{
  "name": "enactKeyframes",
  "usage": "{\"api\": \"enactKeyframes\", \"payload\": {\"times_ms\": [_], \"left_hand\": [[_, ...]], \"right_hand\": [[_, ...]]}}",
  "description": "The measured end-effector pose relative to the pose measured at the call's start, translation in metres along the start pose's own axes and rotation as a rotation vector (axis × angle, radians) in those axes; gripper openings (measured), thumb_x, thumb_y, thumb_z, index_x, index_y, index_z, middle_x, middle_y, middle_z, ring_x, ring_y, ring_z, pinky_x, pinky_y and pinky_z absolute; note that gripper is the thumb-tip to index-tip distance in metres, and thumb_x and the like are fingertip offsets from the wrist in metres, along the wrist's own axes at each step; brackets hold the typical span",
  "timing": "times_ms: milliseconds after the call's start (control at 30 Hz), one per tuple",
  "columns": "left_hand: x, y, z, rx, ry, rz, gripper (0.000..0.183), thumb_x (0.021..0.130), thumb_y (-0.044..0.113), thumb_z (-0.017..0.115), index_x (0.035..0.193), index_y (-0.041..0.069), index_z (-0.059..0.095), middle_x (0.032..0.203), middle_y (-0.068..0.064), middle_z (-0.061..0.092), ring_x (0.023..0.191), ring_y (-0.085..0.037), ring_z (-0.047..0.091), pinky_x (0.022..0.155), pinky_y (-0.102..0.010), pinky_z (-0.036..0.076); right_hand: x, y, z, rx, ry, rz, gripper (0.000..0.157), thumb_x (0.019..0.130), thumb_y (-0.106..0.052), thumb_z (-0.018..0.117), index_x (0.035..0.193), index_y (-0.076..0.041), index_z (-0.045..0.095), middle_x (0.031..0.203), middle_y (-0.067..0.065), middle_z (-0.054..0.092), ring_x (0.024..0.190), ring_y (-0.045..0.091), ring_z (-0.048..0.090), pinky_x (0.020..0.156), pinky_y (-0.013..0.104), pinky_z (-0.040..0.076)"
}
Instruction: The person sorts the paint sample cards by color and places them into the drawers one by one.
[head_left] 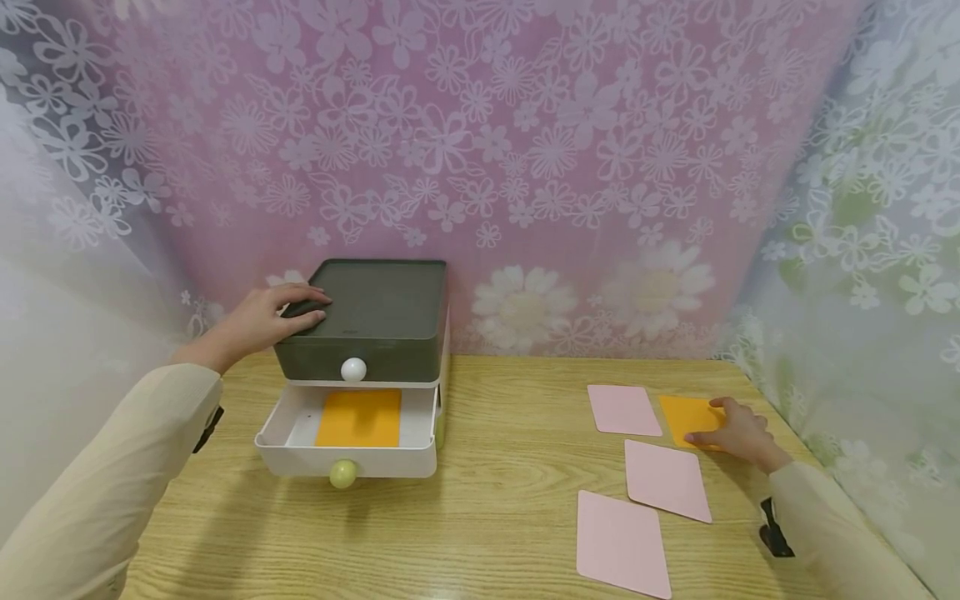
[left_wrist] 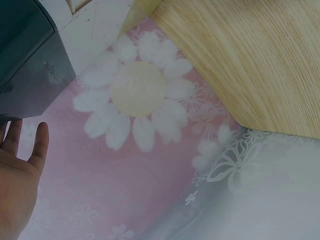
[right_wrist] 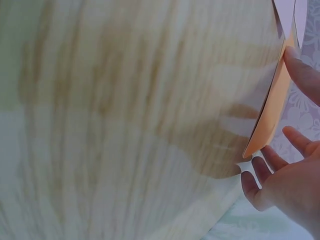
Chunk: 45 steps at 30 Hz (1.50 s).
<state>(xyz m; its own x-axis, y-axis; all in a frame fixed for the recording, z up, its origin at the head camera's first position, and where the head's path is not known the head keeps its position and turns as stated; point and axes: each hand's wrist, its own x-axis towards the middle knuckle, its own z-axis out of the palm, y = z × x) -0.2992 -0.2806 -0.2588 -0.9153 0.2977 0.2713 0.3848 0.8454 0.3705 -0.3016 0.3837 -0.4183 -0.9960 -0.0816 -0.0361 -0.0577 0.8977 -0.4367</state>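
At right of frame, the right hand (head_left: 738,432) touches an orange card (head_left: 678,419) on the counter (head_left: 510,450), its grip wide, thumb and fingers spread. Three pink cards (head_left: 667,481) lie near it. Left of centre, the left hand (head_left: 258,321) rests on the box (head_left: 386,300), grip loosely wide; below, a pulled-out drawer (head_left: 397,462) holds another orange card (head_left: 360,419).

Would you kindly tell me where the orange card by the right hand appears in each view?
Head: the orange card lies lower right, partly covered by the right hand.
Left wrist: not in it.
Right wrist: the orange card slants at upper right, beside the hand.
Shared landmark: the wood-grain table.
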Motion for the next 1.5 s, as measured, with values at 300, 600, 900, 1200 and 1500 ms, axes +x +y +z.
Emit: {"api": "enactKeyframes", "payload": {"times_ms": [300,600,900,1200,1500], "left_hand": [[-0.001,0.004,-0.002,0.003,-0.021,0.011,0.038,0.091,0.035,0.055,0.123,0.015,0.058,0.133,-0.013,0.050,0.127,-0.037,0.039,0.102,-0.058,0.030],[-0.003,0.005,-0.003,-0.010,-0.024,0.021,0.038,0.091,0.034,0.055,0.123,0.014,0.058,0.133,-0.015,0.049,0.127,-0.037,0.038,0.102,-0.058,0.029],[-0.002,0.003,-0.003,-0.003,-0.010,0.013,0.038,0.091,0.035,0.055,0.121,0.013,0.059,0.132,-0.015,0.051,0.126,-0.037,0.040,0.102,-0.058,0.030],[-0.001,0.004,-0.003,0.001,-0.026,0.007,0.039,0.091,0.035,0.055,0.123,0.013,0.058,0.134,-0.015,0.049,0.127,-0.037,0.038,0.103,-0.058,0.028],[-0.003,0.006,-0.003,-0.015,-0.037,0.010,0.038,0.091,0.035,0.055,0.123,0.014,0.058,0.134,-0.015,0.048,0.127,-0.038,0.037,0.102,-0.058,0.029]], "right_hand": [[0.002,-0.003,0.002,0.075,-0.003,0.029,0.089,0.073,-0.036,0.075,0.128,0.016,0.028,0.122,0.047,0.022,0.103,0.060,0.022,0.082,0.065,0.025],[0.004,-0.002,-0.002,0.090,-0.003,0.025,0.083,0.073,-0.035,0.076,0.126,0.013,0.033,0.123,0.048,0.019,0.104,0.063,0.022,0.084,0.068,0.024],[0.007,0.004,-0.015,0.173,-0.067,0.014,0.054,0.080,-0.016,0.069,0.119,0.013,0.045,0.127,0.041,0.032,0.108,0.049,0.038,0.085,0.047,0.045],[0.003,0.000,-0.030,0.341,-0.105,0.075,0.049,0.090,-0.011,0.056,0.125,0.018,0.038,0.126,0.039,0.032,0.089,0.020,0.054,0.070,0.022,0.050],[0.001,-0.013,-0.035,0.475,-0.096,0.059,0.059,0.092,-0.022,0.054,0.134,0.013,0.033,0.138,0.036,0.025,0.090,0.003,0.054,0.097,0.058,0.035]]}}
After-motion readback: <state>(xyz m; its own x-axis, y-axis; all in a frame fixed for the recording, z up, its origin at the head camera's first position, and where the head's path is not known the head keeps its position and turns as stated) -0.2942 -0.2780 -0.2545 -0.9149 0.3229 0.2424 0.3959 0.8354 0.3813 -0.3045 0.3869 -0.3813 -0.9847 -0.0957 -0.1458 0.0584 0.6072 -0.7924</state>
